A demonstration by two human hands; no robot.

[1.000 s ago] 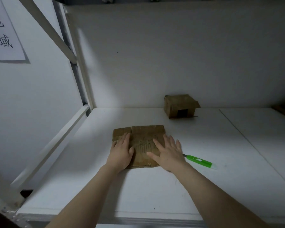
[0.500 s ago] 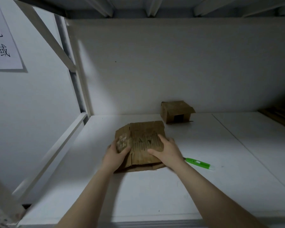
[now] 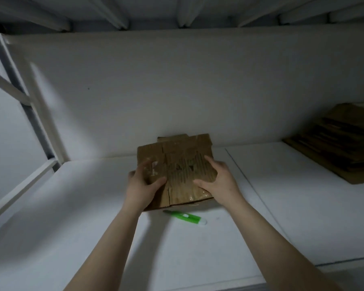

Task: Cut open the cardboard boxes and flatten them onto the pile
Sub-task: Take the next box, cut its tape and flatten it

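Both hands, left (image 3: 144, 183) and right (image 3: 219, 181), grip the flattened box (image 3: 177, 164) by its sides; it looks due next for the pile (image 3: 340, 143) at right

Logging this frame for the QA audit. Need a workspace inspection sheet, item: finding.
Surface: white shelf board, dimly lit, with a seam running front to back.
Job's things: flattened box held up, apparently off the board; green cutter lying on the board by the box's near edge; pile of flat cardboard at far right.
Clutter: nothing seen.
Grippers: left hand grips the box's left side and right hand grips its right side, thumbs on top.
Cables: nothing seen.
Surroundings: white back wall, metal rack frame at left, slats overhead.
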